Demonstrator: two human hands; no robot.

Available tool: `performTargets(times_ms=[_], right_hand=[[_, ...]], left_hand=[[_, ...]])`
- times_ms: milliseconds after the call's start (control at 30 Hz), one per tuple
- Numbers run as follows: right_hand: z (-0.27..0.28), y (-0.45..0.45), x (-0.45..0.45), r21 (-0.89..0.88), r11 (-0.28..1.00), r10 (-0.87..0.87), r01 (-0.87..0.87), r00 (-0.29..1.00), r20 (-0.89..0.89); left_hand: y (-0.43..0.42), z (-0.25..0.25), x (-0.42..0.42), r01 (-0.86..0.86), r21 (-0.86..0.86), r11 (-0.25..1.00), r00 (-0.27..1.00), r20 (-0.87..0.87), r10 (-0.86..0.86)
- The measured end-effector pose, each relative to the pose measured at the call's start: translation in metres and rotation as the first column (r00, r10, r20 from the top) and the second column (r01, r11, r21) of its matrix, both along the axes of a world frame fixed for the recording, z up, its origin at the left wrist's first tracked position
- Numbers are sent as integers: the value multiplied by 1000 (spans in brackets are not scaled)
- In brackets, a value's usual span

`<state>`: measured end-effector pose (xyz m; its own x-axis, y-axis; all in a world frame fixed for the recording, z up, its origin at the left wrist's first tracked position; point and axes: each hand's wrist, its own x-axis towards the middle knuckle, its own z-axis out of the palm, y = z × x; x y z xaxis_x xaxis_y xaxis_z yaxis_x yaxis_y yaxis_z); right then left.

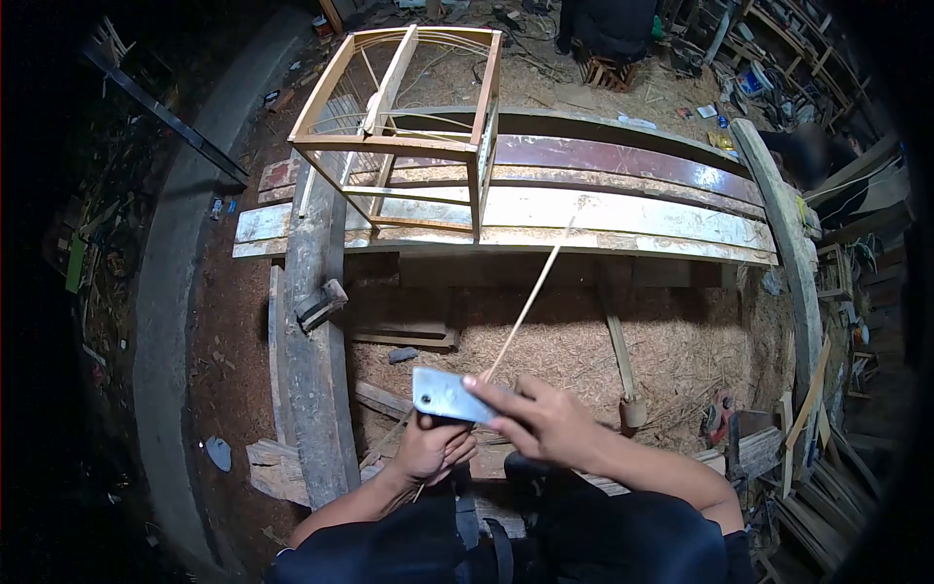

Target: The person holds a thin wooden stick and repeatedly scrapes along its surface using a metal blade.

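Note:
A broad metal blade (446, 392), like a cleaver with a hole near its corner, lies over a thin pale strip (526, 307) of wood or bamboo. My right hand (545, 419) grips the blade from the right, fingers along its top. Just below the blade, my left hand (433, 451) is closed around the strip, whose lower end shows beneath it. The strip slants up and right toward the bench. Beyond, an open wooden frame (418, 146) with thin curved strips stands on the bench planks (623, 212).
A thick beam (309, 389) with a dark block (321, 304) on it runs along the left, another post (783, 214) on the right. A mallet-like tool (632, 413) stands in wood shavings. Two people (611, 27) (827, 161) are farther back.

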<state>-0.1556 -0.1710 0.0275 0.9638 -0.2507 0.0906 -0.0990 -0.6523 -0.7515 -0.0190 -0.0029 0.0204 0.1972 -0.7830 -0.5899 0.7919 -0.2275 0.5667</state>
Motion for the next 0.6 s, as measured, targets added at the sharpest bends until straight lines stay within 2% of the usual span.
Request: performTargets(times_ms=[33,100,133,167,233,300,400,433,500,533,567,600], right_hand=[[-11,-7,3,7,999,-47,47,999,26],[-30,-34,21,-12,969,-240,248,947,216],[-23,-40,15,-16,966,-255,257,965,53],[-15,-35,12,-22,967,-253,254,966,58],[-5,-4,2,51,998,-21,22,1000,-12],[-2,2,3,22,999,38,-38,999,-9],[-27,-29,16,27,965,-262,261,958,120],[-26,-27,15,22,965,-261,261,957,124],[-20,-11,9,66,989,-141,136,986,89],[-7,5,5,80,996,-24,24,1000,-4],[0,14,7,81,996,26,-31,998,53],[-1,9,8,77,996,34,-35,999,22]], left_hand=[[-3,0,2,-10,-30,1000,1000,14,11],[-8,14,5,51,-37,998,999,-18,-51],[-10,17,5,48,-44,998,999,-13,-49],[-11,18,4,41,-26,999,999,5,-41],[-4,11,-1,38,4,999,999,17,-38],[0,0,-3,-49,15,999,998,-48,50],[-7,10,3,-16,-67,998,998,-65,12],[-6,10,2,9,-66,998,999,-41,-12],[1,-7,-5,-30,-23,999,999,-33,29],[4,-11,-7,-68,32,997,997,-29,69],[4,-15,-5,-21,44,999,999,-42,23],[1,-14,-3,26,55,998,998,-54,-23]])
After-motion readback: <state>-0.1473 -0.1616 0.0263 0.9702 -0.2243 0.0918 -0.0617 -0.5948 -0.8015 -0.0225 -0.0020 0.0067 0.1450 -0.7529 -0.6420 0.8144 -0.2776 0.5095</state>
